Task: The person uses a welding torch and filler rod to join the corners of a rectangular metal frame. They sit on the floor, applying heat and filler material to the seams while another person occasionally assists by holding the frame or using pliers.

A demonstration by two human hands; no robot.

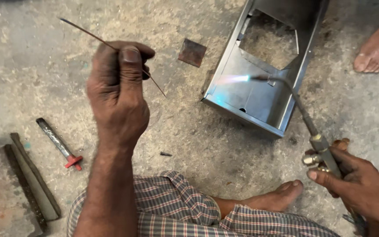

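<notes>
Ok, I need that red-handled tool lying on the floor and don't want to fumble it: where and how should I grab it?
Probably best to take the red-handled tool by its long grey shaft, pinching across it from above. It lies flat on the concrete floor, slanted, red end toward the person, with bare floor on both long sides. The left hand is nearer but holds a thin rod; the right hand holds the lit torch.

Left hand [118, 90] raised, right hand [359, 184] clenched

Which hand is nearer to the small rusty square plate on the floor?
The left hand, holding a thin rod, is just left of the square plate. The right hand, gripping the torch, is far off, lower right.
</notes>
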